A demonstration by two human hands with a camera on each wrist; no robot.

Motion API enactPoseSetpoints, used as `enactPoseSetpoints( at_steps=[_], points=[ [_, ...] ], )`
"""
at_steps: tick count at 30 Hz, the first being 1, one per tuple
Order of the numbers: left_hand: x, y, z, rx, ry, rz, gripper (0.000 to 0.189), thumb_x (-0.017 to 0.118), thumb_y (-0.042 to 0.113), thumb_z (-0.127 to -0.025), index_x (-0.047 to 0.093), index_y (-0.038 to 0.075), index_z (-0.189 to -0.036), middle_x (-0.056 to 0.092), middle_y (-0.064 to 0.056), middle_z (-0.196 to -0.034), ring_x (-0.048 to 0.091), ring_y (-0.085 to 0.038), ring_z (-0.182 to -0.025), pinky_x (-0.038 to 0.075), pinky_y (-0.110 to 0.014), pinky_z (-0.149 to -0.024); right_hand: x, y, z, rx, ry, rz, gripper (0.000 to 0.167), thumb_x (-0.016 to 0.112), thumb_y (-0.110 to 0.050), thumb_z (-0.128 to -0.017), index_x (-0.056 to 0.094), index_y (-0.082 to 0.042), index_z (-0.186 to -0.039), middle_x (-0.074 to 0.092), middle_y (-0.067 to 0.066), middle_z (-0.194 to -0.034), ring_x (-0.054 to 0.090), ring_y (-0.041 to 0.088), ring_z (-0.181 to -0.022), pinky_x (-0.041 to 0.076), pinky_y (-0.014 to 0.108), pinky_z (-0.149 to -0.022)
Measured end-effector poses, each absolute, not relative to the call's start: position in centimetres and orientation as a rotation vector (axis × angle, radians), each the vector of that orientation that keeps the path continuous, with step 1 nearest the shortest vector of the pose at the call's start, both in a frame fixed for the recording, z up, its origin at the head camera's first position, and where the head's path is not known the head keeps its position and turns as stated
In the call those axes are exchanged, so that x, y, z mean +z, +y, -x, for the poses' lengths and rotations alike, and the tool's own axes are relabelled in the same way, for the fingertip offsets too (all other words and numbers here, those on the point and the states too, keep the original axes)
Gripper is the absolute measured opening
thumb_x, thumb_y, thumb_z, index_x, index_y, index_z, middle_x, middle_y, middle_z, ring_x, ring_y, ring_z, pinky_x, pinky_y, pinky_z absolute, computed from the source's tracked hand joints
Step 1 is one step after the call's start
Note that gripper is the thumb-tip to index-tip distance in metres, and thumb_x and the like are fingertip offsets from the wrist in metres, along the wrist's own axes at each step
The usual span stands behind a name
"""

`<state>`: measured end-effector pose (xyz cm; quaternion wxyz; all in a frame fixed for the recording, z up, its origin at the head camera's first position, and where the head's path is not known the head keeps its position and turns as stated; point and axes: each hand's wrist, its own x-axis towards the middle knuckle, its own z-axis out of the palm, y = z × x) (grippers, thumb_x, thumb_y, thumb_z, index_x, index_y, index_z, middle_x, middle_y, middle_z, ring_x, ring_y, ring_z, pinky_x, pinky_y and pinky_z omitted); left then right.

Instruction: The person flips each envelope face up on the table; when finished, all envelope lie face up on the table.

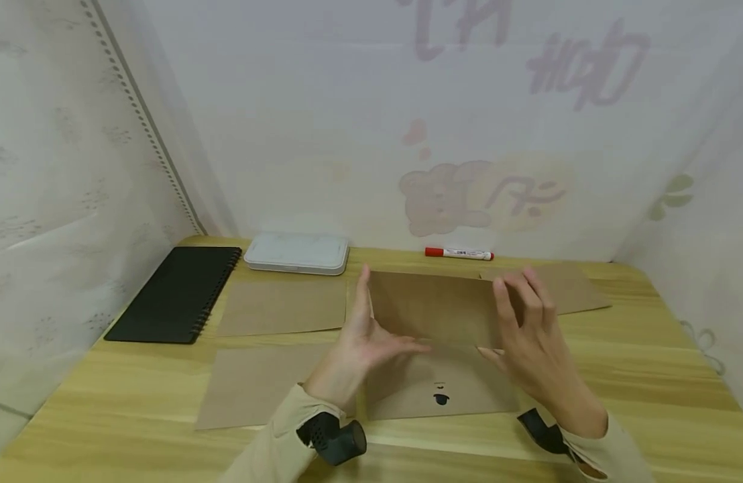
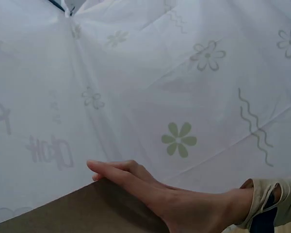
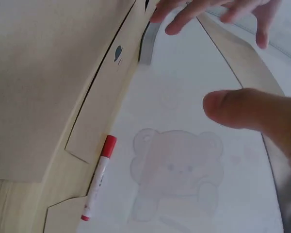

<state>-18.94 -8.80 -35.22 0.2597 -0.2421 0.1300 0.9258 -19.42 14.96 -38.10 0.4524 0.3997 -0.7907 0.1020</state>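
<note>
A brown paper sheet stands raised between both hands, over another brown sheet with a small black print. My left hand supports its left side, fingers straight along the edge and thumb stretched across near its bottom. In the left wrist view, the straight fingers of the left hand lie against the brown paper. With bent fingers, my right hand holds the sheet's right edge, index finger at the upper corner and thumb near the lower one. The right thumb shows large in the right wrist view.
Two more brown sheets, one farther back and one nearer, lie on the left. Another brown sheet is at the back right. A black spiral notebook, a white case and a red-capped marker lie along the wooden table.
</note>
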Motion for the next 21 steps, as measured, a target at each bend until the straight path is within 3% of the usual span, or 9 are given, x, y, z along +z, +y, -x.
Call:
enactPoseSetpoints(
  at_steps=[3,5,7,10,13,15,21],
  points=[
    [-35.4,-8.7,19.1,2.499,0.355,0.672,0.143,0.08,0.062,-0.053,-0.024,0.024,-0.144,-0.023,-0.03,-0.144,-0.01,-0.052,-0.132,0.007,-0.067,-0.102,-37.8,14.9,18.9,0.244,-1.916,-1.029,0.138,0.093,-0.021,-0.018,0.031,0.005,-0.138,0.032,0.03,-0.128,0.023,0.049,-0.126,0.021,0.047,-0.108],
    [-35.6,-8.7,19.2,2.488,0.393,0.697,0.144,0.082,0.06,-0.051,-0.023,0.027,-0.144,-0.024,-0.03,-0.144,-0.009,-0.054,-0.131,0.01,-0.069,-0.099,-37.6,14.9,18.5,0.23,-1.903,-1.067,0.116,0.091,-0.029,-0.043,0.033,0.006,-0.137,0.034,0.031,-0.127,0.024,0.049,-0.126,0.02,0.047,-0.108],
    [-35.9,-8.6,19.4,2.46,0.43,0.726,0.145,0.084,0.058,-0.05,-0.022,0.027,-0.145,-0.023,-0.03,-0.144,-0.008,-0.054,-0.131,0.012,-0.07,-0.098,-37.6,15.0,18.2,0.224,-1.893,-1.095,0.092,0.08,-0.034,-0.066,0.036,0.006,-0.135,0.037,0.032,-0.124,0.026,0.05,-0.125,0.021,0.048,-0.108],
    [-36.1,-8.4,19.6,2.453,0.46,0.754,0.139,0.085,0.052,-0.054,-0.017,0.031,-0.146,-0.024,-0.029,-0.144,-0.009,-0.055,-0.13,0.015,-0.072,-0.095,-37.6,15.1,17.9,0.223,-1.88,-1.114,0.065,0.047,-0.041,-0.091,0.039,0.007,-0.134,0.04,0.034,-0.121,0.027,0.05,-0.123,0.021,0.05,-0.107],
    [-36.2,-8.4,19.7,2.466,0.472,0.759,0.128,0.081,0.047,-0.064,-0.016,0.033,-0.146,-0.024,-0.028,-0.144,-0.008,-0.056,-0.129,0.015,-0.073,-0.094,-37.6,15.1,17.8,0.212,-1.886,-1.112,0.063,0.044,-0.042,-0.093,0.04,0.007,-0.133,0.041,0.034,-0.121,0.028,0.05,-0.123,0.021,0.049,-0.107],
    [-36.2,-8.4,19.7,2.486,0.477,0.755,0.121,0.077,0.045,-0.069,-0.015,0.034,-0.145,-0.025,-0.027,-0.144,-0.008,-0.056,-0.13,0.015,-0.074,-0.094,-37.7,15.1,17.9,0.203,-1.898,-1.107,0.064,0.035,-0.044,-0.095,0.039,0.006,-0.133,0.04,0.033,-0.122,0.028,0.05,-0.123,0.021,0.049,-0.107],
    [-36.2,-8.4,19.5,2.558,0.459,0.746,0.118,0.078,0.038,-0.068,-0.011,0.039,-0.145,-0.025,-0.028,-0.143,-0.008,-0.053,-0.131,0.017,-0.072,-0.094,-37.9,14.9,18.1,0.258,-1.92,-1.072,0.069,0.038,-0.047,-0.093,0.036,0.008,-0.134,0.034,0.033,-0.126,0.025,0.052,-0.124,0.02,0.049,-0.107]
  ],
)
